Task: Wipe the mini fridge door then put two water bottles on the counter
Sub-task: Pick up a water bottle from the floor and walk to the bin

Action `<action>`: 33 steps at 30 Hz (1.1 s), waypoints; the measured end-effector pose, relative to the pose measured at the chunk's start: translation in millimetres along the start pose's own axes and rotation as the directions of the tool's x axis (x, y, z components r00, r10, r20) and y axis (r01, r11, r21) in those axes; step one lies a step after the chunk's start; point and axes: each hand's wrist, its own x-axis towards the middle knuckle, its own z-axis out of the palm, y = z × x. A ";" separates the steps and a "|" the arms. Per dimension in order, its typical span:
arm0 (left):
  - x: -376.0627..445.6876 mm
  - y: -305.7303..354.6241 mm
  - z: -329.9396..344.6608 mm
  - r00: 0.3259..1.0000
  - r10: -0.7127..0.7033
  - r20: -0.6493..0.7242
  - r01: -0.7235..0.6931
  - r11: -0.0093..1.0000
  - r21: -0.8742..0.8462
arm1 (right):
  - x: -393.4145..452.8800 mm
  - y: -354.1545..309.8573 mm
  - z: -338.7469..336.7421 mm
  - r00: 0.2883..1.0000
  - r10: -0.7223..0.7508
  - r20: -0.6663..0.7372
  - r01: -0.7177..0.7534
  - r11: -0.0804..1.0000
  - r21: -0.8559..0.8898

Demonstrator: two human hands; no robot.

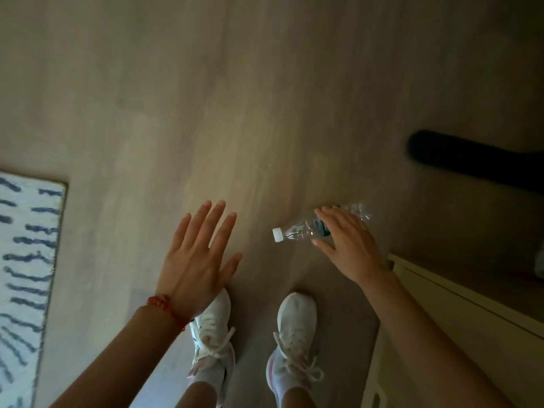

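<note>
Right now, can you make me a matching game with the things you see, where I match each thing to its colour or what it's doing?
Things:
1. water bottle
2. left hand
3. bracelet
4. rug

Clues:
A. white with dark blue stripes, at the left edge
B. red, around the left wrist
C. clear with a white cap, sideways, under the right hand
D. open, fingers spread, holding nothing

Right pairs: 1-C, 2-D, 3-B, 4-A
</note>
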 end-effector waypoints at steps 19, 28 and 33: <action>17.8 -28.7 64.1 0.997 -0.063 0.038 0.064 0.998 -0.028 | 58.8 16.6 58.0 0.951 0.265 0.160 -0.303 0.903 0.306; 12.2 -24.5 -17.0 0.992 -0.124 -0.010 0.124 0.991 -0.043 | 17.3 -57.4 -16.4 0.865 0.447 0.229 -0.410 0.364 0.837; -8.9 -15.3 -101.1 0.982 -0.182 -0.039 0.180 0.982 -0.061 | -21.1 -107.8 -108.6 0.883 0.432 0.185 -0.331 0.294 0.896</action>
